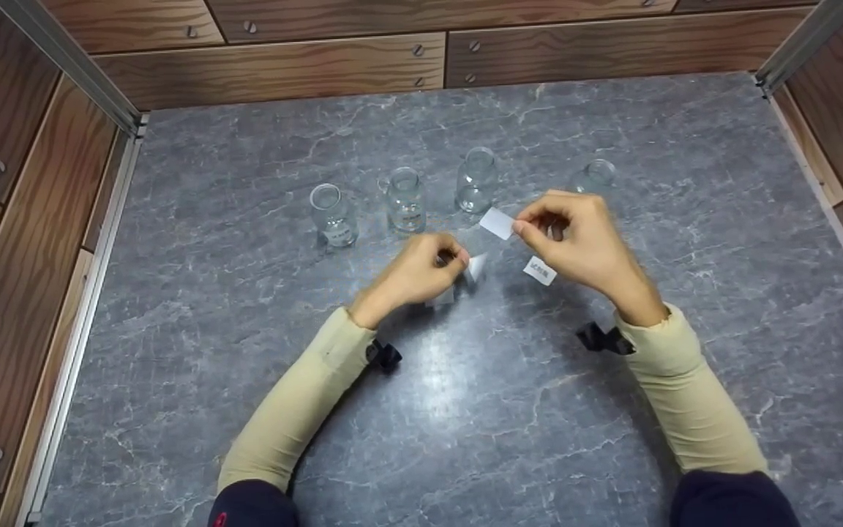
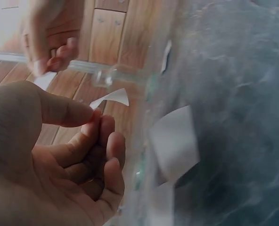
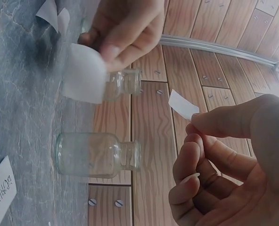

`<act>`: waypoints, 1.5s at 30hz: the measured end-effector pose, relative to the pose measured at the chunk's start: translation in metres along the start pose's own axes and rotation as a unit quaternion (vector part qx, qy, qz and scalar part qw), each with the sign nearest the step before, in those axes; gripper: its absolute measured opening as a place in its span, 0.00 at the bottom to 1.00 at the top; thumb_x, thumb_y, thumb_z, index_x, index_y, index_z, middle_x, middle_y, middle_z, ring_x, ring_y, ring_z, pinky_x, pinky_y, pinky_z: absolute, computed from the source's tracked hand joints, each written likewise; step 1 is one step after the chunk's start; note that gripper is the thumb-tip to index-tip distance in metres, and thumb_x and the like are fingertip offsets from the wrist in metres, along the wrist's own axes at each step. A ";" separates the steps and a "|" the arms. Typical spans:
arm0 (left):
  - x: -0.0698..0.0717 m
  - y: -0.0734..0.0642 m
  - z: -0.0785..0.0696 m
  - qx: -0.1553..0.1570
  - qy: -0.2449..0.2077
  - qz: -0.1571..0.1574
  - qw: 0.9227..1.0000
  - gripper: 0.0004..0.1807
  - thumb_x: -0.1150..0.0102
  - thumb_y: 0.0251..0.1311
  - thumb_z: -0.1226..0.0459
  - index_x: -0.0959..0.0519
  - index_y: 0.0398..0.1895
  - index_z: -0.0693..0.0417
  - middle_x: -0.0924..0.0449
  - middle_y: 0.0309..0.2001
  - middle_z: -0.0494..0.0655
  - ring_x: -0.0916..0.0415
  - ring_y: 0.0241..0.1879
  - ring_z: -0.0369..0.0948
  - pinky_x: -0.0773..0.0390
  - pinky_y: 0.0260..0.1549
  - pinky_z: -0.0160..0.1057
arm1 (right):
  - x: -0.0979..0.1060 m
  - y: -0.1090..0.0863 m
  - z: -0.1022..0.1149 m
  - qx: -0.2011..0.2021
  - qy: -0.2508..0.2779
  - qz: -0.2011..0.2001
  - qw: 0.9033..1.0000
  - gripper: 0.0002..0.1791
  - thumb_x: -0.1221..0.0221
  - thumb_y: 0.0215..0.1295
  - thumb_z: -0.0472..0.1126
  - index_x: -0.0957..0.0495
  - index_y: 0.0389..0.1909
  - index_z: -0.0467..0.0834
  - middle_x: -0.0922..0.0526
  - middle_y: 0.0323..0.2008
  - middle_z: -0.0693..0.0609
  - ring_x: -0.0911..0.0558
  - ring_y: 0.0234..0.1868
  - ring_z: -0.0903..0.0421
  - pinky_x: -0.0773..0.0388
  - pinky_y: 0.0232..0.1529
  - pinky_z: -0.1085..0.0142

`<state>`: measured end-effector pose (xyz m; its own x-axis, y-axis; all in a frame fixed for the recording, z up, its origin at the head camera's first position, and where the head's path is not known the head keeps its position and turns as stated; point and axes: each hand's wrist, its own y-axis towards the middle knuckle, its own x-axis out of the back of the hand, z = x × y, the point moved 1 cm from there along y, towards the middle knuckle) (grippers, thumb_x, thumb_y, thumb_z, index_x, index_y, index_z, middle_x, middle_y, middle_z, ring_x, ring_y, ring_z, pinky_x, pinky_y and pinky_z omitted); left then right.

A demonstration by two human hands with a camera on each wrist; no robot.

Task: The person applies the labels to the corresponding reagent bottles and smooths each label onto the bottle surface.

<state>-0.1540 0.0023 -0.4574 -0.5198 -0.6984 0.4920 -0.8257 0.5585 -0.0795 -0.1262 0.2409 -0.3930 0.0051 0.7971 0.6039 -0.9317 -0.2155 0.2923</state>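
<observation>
My left hand (image 1: 421,271) pinches a small curled piece of white paper (image 1: 476,268) between thumb and index finger. A flat white label (image 1: 497,223) is held by one end in my right hand (image 1: 584,241), its blank face showing in the head view. Both papers are raised off the tabletop, a short distance apart. Below the right hand a white label (image 1: 540,271) with dark handwriting lies on the table. More white paper (image 2: 176,143) lies beneath the left hand, partly hidden in the head view.
Clear glass bottles stand in a loose row beyond the hands: the leftmost bottle (image 1: 334,216) bears a written label, then come a second bottle (image 1: 405,201) and a third bottle (image 1: 476,179). Another bottle (image 1: 597,174) is partly behind my right hand. Wood-patterned walls (image 1: 268,73) enclose the grey marbled table.
</observation>
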 end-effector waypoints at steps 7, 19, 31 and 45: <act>-0.009 0.002 0.009 0.023 0.027 0.020 0.999 0.10 0.42 0.76 0.63 0.14 0.42 0.59 0.14 0.33 0.46 0.23 0.27 0.34 0.20 0.29 0.32 | -0.005 -0.001 0.000 -0.007 0.000 0.012 1.000 0.02 0.30 0.66 0.30 0.10 0.36 0.38 0.14 0.28 0.49 0.23 0.26 0.58 0.29 0.26 0.75; -0.004 0.004 0.018 -0.004 0.112 -0.014 0.994 0.08 0.39 0.70 0.69 0.14 0.46 0.61 0.12 0.42 0.52 0.23 0.36 0.40 0.21 0.36 0.35 | -0.008 0.000 -0.001 -0.012 -0.003 0.022 1.000 0.01 0.30 0.66 0.32 0.10 0.35 0.39 0.15 0.27 0.49 0.24 0.26 0.58 0.29 0.27 0.74; 0.002 -0.001 0.003 -0.055 0.168 -0.064 0.982 0.12 0.37 0.71 0.65 0.15 0.53 0.60 0.15 0.53 0.52 0.18 0.53 0.48 0.19 0.59 0.46 | -0.008 0.003 -0.008 -0.068 0.036 0.041 0.996 0.02 0.31 0.67 0.31 0.13 0.34 0.37 0.19 0.26 0.51 0.25 0.25 0.59 0.27 0.27 0.73; -0.005 -0.016 -0.026 -0.199 0.226 -0.248 0.921 0.09 0.30 0.67 0.62 0.15 0.46 0.54 0.15 0.46 0.47 0.20 0.42 0.45 0.19 0.43 0.41 | -0.021 0.005 -0.012 -0.088 0.145 -0.010 0.985 0.04 0.35 0.64 0.26 0.15 0.30 0.32 0.16 0.27 0.53 0.22 0.25 0.63 0.24 0.28 0.74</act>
<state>-0.1324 0.0080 -0.4358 0.1170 -0.7047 0.6998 -0.7442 0.4044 0.5316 -0.1353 0.2303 -0.4132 -0.0565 0.9332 0.3549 -0.9813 -0.1174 0.1524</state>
